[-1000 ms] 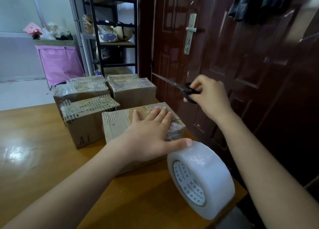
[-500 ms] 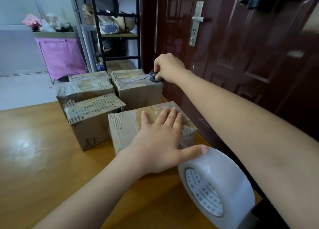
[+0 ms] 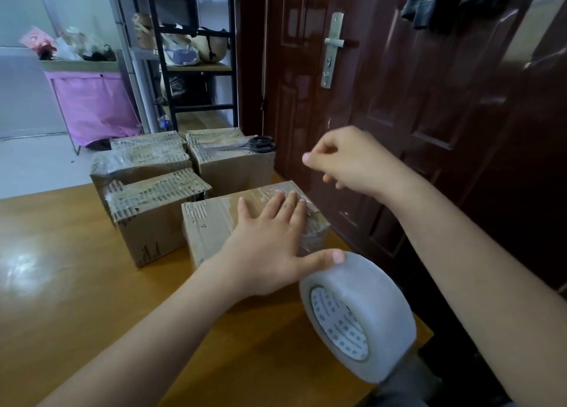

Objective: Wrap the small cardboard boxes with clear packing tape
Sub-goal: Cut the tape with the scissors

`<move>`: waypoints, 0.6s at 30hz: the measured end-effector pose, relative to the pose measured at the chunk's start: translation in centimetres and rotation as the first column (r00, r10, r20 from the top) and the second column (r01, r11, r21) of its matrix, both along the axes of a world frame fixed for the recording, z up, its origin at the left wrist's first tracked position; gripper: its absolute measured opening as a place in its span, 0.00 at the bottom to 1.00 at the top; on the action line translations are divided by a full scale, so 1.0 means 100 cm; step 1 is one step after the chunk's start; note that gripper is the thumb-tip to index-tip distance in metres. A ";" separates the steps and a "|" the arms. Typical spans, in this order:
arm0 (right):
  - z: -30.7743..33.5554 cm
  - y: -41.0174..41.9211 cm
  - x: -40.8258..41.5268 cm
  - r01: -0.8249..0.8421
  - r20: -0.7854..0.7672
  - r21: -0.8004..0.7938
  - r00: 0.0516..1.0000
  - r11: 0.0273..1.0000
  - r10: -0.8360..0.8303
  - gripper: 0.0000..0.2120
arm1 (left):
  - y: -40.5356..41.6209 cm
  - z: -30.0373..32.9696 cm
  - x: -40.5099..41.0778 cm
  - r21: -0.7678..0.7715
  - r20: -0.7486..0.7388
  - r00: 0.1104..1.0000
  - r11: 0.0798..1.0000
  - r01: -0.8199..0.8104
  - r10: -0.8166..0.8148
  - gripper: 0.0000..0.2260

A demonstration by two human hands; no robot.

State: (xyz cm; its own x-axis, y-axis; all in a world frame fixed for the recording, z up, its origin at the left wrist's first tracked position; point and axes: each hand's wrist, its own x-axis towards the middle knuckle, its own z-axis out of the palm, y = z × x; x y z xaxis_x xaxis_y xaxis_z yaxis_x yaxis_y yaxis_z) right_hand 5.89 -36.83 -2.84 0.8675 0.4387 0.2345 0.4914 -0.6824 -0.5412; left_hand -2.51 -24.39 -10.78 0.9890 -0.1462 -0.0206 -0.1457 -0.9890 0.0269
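Observation:
My left hand (image 3: 270, 247) lies flat, fingers spread, on top of the nearest cardboard box (image 3: 211, 225), which has clear tape across its top and right end. Its thumb reaches toward the big roll of clear packing tape (image 3: 357, 317) standing on edge at the table's right corner. My right hand (image 3: 352, 161) hovers in the air above and right of that box, fingers loosely curled, holding nothing. Black-handled scissors (image 3: 248, 145) lie on the back right box (image 3: 233, 167). Two other boxes (image 3: 153, 213) stand at the left.
The boxes sit on a wooden table (image 3: 61, 283) whose right edge runs along a dark red door (image 3: 399, 84). Behind stand a black metal shelf (image 3: 190, 53) with bags and a pink-draped stand (image 3: 92, 105).
My right hand has put the scissors down on the back right box and drawn back toward me, now without them. My left hand has stayed pressed on the near box.

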 end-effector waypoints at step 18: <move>-0.062 -0.030 -0.056 0.143 -0.497 0.043 0.862 0.989 -0.103 0.06 | 0.001 0.006 -0.004 -0.256 0.047 0.998 0.966 0.048 -0.037 0.59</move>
